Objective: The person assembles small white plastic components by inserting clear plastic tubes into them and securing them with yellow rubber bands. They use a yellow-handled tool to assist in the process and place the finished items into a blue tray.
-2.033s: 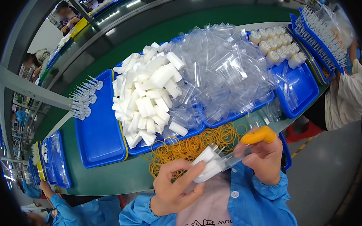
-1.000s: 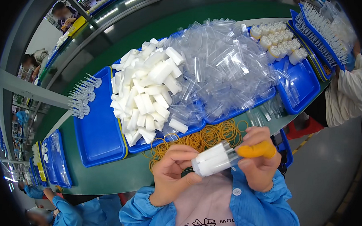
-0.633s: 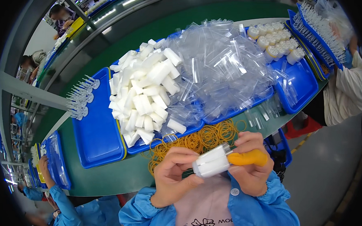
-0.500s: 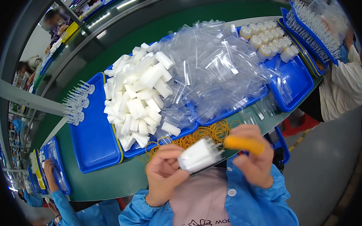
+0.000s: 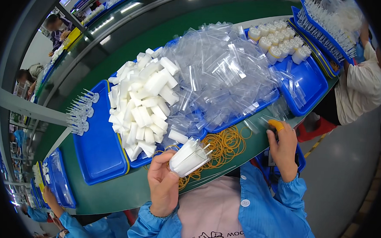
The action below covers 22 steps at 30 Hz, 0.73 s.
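My left hand (image 5: 163, 186) is closed around a bundle of white foam pieces (image 5: 189, 158) wrapped in clear plastic, with thin pale tips poking out of its right end. Tan rubber bands (image 5: 224, 145) lie loose on the green table just beyond it. My right hand (image 5: 284, 146) wears an orange finger cot (image 5: 276, 125). It reaches over the table's near edge, thumb and forefinger apart, beside some clear plastic sheets (image 5: 279, 108). Farther off, a heap of white foam blocks (image 5: 145, 93) sits left of a large pile of clear plastic sheets (image 5: 220, 73).
At left, a blue tray (image 5: 97, 151) carries pronged white pieces (image 5: 81, 112). Banded white bundles (image 5: 283, 40) stand around a blue tray (image 5: 315, 84) at far right, near stacked trays of white pieces (image 5: 326, 31). Co-workers sit on both sides; a blue bin (image 5: 300, 160) is below the table.
My right hand has left the bundle and moved right toward the clear sheets. My left hand has shifted slightly left with the bundle, its tips now sharper to see.
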Tool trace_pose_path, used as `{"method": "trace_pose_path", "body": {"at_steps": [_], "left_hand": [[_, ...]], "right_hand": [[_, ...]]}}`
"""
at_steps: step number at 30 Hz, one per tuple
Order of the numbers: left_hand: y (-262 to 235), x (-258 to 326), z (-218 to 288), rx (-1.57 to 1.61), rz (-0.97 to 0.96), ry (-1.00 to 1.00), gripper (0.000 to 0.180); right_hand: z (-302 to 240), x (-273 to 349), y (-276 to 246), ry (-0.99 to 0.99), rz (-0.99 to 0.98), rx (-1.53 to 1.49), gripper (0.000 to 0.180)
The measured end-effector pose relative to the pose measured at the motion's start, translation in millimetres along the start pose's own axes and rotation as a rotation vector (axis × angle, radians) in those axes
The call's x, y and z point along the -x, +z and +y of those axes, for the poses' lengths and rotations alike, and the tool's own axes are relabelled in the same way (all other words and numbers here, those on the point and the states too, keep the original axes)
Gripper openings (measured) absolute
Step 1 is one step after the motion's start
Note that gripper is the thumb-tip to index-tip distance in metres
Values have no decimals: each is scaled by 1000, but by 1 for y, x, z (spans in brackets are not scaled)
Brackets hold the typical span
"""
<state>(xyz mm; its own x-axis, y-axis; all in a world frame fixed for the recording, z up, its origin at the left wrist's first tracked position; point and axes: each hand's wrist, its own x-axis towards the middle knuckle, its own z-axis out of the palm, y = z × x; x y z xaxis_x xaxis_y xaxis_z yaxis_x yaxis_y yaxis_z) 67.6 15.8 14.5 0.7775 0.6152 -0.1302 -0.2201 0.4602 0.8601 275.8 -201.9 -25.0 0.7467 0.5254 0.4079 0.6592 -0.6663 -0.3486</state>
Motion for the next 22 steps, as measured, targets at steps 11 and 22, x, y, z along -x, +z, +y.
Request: {"method": "trace_pose_path", "body": {"at_steps": [11, 22], "left_hand": [[6, 5, -5, -60, -31, 110, 49], [3, 12, -8, -413, -197, 326, 60]], "right_hand": [[-52, -21, -32, 242, 198, -1304, 19], [-84, -18, -18, 252, -110, -1670, 25]]}}
